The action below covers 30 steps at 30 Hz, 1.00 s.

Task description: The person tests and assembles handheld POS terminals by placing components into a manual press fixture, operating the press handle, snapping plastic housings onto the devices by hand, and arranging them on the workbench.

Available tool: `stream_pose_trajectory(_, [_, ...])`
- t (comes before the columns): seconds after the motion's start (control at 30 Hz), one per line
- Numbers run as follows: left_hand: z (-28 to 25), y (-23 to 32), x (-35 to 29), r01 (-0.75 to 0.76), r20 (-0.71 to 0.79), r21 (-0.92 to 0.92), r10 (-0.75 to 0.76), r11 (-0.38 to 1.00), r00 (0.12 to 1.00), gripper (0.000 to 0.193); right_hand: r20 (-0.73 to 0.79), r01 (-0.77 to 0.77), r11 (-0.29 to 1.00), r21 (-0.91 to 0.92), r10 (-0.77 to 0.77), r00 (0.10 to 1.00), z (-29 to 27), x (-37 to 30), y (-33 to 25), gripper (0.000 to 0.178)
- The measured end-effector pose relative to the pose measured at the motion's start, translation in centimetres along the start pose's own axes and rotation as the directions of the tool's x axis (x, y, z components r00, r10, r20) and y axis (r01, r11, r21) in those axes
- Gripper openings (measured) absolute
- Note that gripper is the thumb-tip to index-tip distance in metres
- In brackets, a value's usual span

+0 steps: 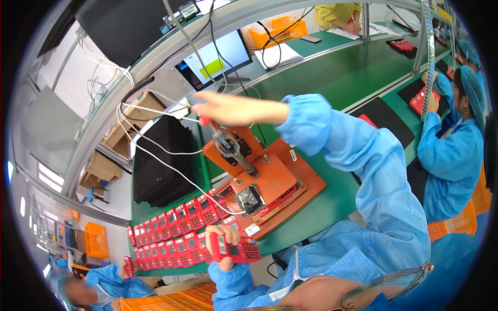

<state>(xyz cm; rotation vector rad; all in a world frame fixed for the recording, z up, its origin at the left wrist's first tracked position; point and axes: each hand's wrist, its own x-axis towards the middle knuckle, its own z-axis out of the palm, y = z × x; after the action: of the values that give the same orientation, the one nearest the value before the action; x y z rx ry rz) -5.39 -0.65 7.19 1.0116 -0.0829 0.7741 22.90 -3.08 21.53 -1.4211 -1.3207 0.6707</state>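
Note:
My left hand (226,239) is closed round a red handheld keypad terminal (246,250), held near the table's front edge with its dark keys showing. My right hand (228,109) lies with fingers stretched out over the red-tipped lever of a metal toggle clamp (231,147), its palm side against the tip. The clamp belongs to an orange press fixture (275,179). On the fixture's front left sits a small black module (249,199) with a white cable. Under the fixture's top plate part of a red terminal (270,208) shows, mostly hidden.
Rows of red terminals (171,228) lie left of the fixture, beside black foam sheets (161,160). A monitor (215,59) stands behind. White cables (155,147) hang across the left side. Co-workers sit at right (451,150) and lower left (111,282).

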Motion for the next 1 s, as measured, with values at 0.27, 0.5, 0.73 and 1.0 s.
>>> stream_pose_trajectory(0.27, [2.8,2.4,2.6,-0.309,0.109,0.224,0.291,0.924,0.95,0.064,0.024,0.69,0.554,-0.466,-0.772,0.635,7.0,-12.6,6.2,0.046])
stream_pose_trajectory(0.5, [9.4,1.0,9.6,-0.802,0.705,0.517,0.382,0.3,0.598,0.061,-0.175,0.651,0.676,-0.346,-0.728,0.663,10.4,-13.3,4.2,0.052])
stream_pose_trajectory(0.73, [10.0,-0.3,15.4,-0.674,0.834,0.54,-0.212,0.504,0.51,0.065,-0.04,0.49,0.871,-0.034,-0.491,0.87,4.4,-19.1,7.1,0.044])
stream_pose_trajectory(1.0, [10.9,0.4,14.8,-0.7,0.843,0.535,-0.251,0.473,0.475,0.066,-0.793,-0.267,0.94,-0.212,-0.006,0.609,-19.5,-35.5,23.5,0.04])
